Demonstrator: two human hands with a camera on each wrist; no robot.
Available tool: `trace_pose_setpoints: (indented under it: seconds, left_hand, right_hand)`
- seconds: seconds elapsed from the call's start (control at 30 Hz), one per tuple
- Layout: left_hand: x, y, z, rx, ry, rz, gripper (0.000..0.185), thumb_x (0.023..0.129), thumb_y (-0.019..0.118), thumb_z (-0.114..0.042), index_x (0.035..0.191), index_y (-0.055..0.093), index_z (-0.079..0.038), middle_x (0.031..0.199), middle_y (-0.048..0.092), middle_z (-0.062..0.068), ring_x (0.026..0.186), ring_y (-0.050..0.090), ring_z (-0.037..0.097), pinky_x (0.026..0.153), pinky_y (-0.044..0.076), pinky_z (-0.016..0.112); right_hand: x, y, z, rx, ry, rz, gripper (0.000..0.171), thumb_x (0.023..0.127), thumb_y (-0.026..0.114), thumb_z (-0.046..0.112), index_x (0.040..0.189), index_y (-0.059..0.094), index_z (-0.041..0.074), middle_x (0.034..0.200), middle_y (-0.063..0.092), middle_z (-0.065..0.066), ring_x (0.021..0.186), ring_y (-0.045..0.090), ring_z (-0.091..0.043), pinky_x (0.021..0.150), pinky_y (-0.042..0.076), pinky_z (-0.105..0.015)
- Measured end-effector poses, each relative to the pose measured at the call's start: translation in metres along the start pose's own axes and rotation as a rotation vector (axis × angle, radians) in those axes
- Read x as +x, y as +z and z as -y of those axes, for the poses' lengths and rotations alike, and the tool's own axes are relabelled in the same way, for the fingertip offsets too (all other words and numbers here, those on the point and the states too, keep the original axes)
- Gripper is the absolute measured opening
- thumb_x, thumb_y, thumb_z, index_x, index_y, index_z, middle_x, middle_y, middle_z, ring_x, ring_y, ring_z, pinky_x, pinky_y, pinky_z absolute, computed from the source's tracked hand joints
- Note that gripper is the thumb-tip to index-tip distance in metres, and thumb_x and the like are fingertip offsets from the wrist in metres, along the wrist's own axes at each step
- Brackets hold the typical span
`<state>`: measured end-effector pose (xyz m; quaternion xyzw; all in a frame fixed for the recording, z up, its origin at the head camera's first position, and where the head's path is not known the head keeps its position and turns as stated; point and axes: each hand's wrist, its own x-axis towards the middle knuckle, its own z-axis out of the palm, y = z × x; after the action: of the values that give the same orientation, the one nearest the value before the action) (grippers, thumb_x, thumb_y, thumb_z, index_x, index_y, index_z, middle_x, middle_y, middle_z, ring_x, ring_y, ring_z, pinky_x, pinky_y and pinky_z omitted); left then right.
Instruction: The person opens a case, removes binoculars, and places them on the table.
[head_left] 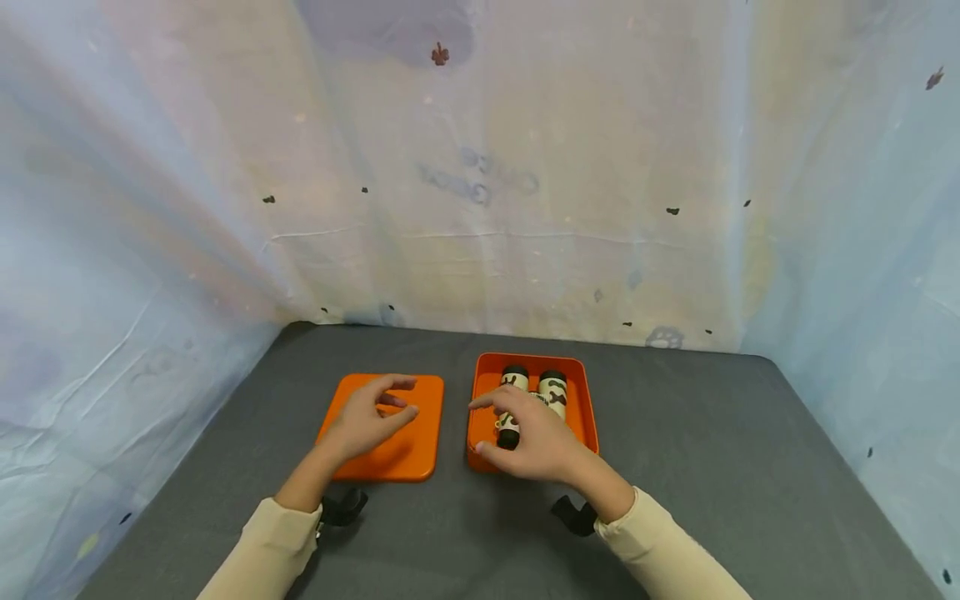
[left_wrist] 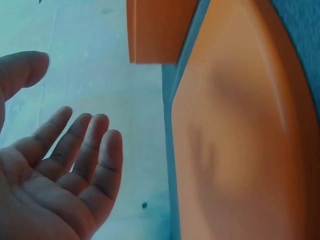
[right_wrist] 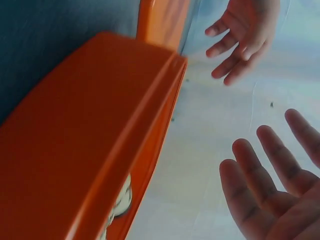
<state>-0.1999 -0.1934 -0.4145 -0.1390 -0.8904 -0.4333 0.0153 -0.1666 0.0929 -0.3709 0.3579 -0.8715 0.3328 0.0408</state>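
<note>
Camouflage-patterned binoculars lie inside an open orange box right of the middle. My right hand hovers over the box's near left part, fingers spread apart and holding nothing, and covers part of the binoculars. To the left a flat orange lid lies on the table. Above it hangs my left hand, with loosely bent fingers and nothing in them. In the left wrist view the left hand is apart from the lid. The right wrist view shows the box wall beside the right hand.
A grey cloth-covered table carries the box and the lid, with a gap between them. A pale patterned curtain hangs behind and along both sides. Black straps sit at both wrists.
</note>
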Motion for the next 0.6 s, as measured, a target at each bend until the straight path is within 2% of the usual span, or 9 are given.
trace_pose_setpoints:
  seconds: [0.17,0.27,0.4,0.6]
  left_hand:
    - [0.0,0.008,-0.005,-0.092,0.004,0.017,0.044,0.089,0.069,-0.027,0.131,0.055,-0.023,0.134,0.056,0.006,0.11,0.061,0.026,0.089,0.053,0.043]
    - [0.001,0.014,-0.007,-0.131,0.012,0.04,0.045,0.089,0.07,-0.028,0.132,0.055,-0.023,0.136,0.055,0.008,0.113,0.06,0.026,0.091,0.053,0.042]
    - [0.004,0.022,-0.01,-0.157,0.026,0.06,0.048,0.088,0.07,-0.03,0.133,0.055,-0.022,0.137,0.054,0.007,0.114,0.06,0.024,0.092,0.052,0.04]
    - [0.009,0.034,-0.016,-0.166,0.031,0.093,0.05,0.088,0.071,-0.031,0.134,0.054,-0.025,0.139,0.054,0.004,0.114,0.06,0.024,0.091,0.054,0.037]
  right_hand:
    - [-0.008,-0.01,-0.01,-0.035,0.037,-0.024,0.043,0.086,0.07,0.031,0.126,0.059,0.024,0.122,0.06,0.006,0.104,0.059,-0.013,0.089,0.051,-0.042]
    - [-0.014,-0.014,-0.018,-0.071,0.084,-0.021,0.045,0.085,0.07,0.032,0.127,0.058,0.024,0.126,0.058,0.006,0.109,0.059,-0.018,0.09,0.051,-0.045]
    - [-0.019,-0.018,-0.03,-0.128,0.12,-0.017,0.047,0.085,0.07,0.032,0.129,0.058,0.021,0.129,0.057,0.001,0.11,0.06,-0.026,0.088,0.052,-0.045]
    - [-0.022,-0.02,-0.044,-0.198,0.129,-0.038,0.047,0.084,0.071,0.032,0.128,0.058,0.02,0.12,0.059,-0.003,0.101,0.06,-0.023,0.079,0.052,-0.04]
